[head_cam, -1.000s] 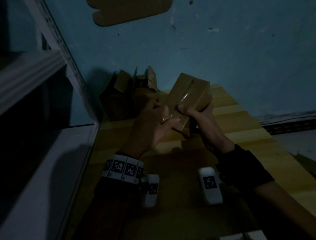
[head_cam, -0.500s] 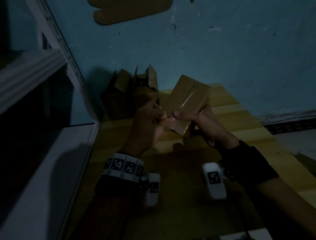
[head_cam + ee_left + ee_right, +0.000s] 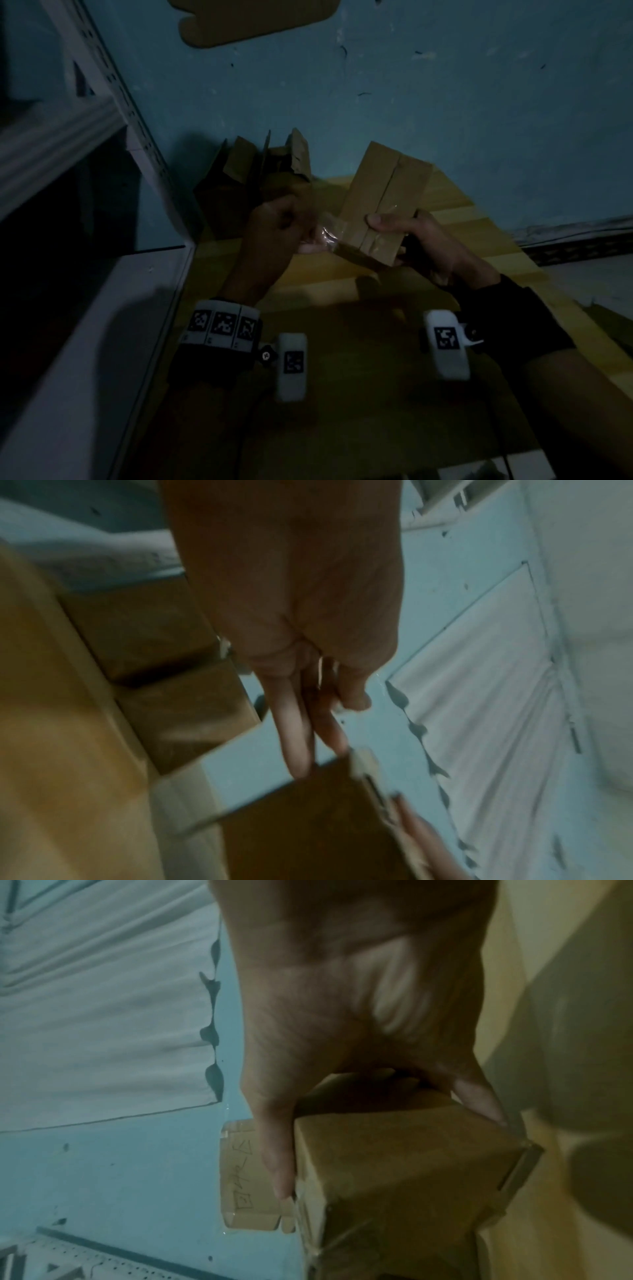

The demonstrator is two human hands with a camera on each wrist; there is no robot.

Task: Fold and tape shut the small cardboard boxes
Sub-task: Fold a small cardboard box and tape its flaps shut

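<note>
My right hand (image 3: 418, 240) grips the box (image 3: 383, 198), long axis toward one o'clock; my left hand (image 3: 274, 233) pinches tape (image 3: 329, 229) (clear) at nine o'clock.

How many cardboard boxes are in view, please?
3: one box gripped by the right hand; two open boxes side by side at the wall. Darkness may hide others.

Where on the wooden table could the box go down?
The bare wood of the table between the two wrists, below the box, looks free. So does the strip right of the right hand, toward the table's edge. It is crowded at the back left, where the open boxes stand against the wall beside the left hand.
</note>
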